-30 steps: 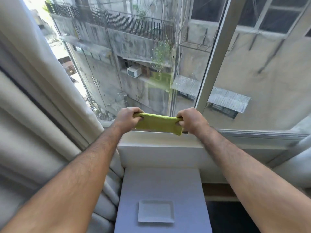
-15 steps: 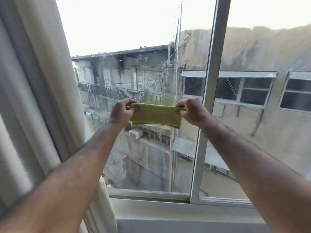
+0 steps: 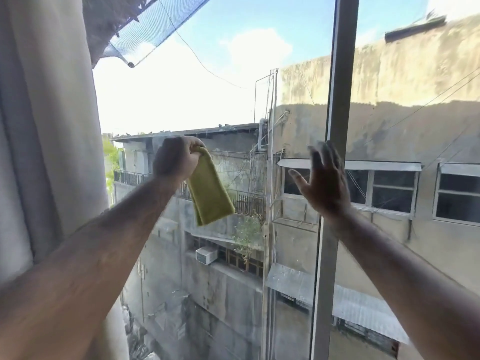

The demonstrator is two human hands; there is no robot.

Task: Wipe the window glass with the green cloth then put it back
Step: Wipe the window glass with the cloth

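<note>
The green cloth (image 3: pixel 210 192) is folded into a strip and hangs down from my left hand (image 3: pixel 174 159), which is raised in front of the left window glass (image 3: pixel 207 100) and shut on the cloth's top end. My right hand (image 3: pixel 323 182) is open with fingers spread, held up by the vertical window frame (image 3: pixel 337 126), holding nothing. Whether the cloth touches the glass I cannot tell.
A pale curtain (image 3: pixel 46 126) hangs along the left edge, close to my left forearm. A second pane (image 3: pixel 415 113) lies right of the frame. Outside are grey buildings and a net overhead.
Both hands rose up the window and the view tilted upward. My right hand let go of the cloth and opened; the cloth now dangles from my left hand alone.
</note>
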